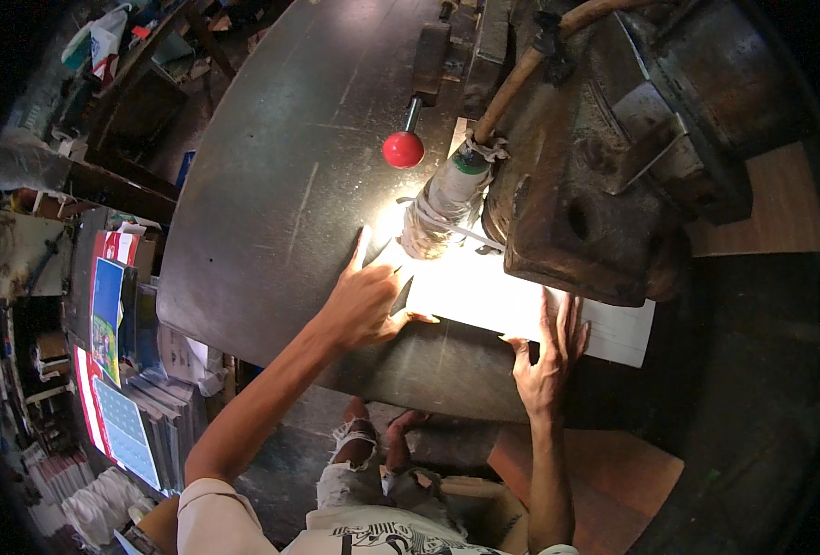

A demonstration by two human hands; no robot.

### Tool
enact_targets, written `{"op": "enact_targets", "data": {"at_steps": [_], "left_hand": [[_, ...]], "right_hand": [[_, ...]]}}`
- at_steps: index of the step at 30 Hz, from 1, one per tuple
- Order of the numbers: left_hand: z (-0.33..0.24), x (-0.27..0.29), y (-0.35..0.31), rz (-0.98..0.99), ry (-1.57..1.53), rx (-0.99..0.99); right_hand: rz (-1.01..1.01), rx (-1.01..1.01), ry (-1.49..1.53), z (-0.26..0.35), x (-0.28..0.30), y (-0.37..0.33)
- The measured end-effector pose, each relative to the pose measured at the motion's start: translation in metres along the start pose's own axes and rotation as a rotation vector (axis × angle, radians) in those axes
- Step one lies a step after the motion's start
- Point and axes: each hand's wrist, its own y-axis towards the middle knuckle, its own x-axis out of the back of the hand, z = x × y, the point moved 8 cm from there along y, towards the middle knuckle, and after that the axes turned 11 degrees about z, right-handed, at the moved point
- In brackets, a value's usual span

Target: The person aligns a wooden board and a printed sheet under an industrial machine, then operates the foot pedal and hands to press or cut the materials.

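Observation:
A white paper sheet or stack (618, 328) lies on the dark metal table (262, 203), brightly lit in its middle. My left hand (364, 301) is at the paper's left end, fingers spread, with the thumb along its near edge. At the near edge farther right, my right hand (544, 365) lays its stretched fingers over the paper, its thumb apart from them. Neither hand is closed round anything. Directly above the paper hangs a lamp (447, 203) wrapped in pale material, whose glare hides the surface beneath. How many sheets there are, I cannot tell.
A heavy, worn metal machine (595, 203) overhangs the paper on the right. A red ball knob (403, 149) on a metal rod sticks out beyond the lamp. Brown board (604, 481) lies below the table at right. Stacked books or bundles (165, 407) stand at left.

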Motion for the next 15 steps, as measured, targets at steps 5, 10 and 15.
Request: {"op": "enact_targets", "data": {"at_steps": [5,10,15], "left_hand": [[0.004,0.002,-0.003,-0.077,-0.037,-0.003],[0.011,-0.004,0.001,-0.027,-0.014,-0.020],[0.009,0.002,0.000,0.000,0.016,-0.010]], "right_hand": [[0.017,-0.006,-0.006,0.002,0.002,0.002],[0.020,0.003,0.005,0.004,0.002,0.004],[-0.010,0.014,-0.002,0.002,0.005,0.005]]}}
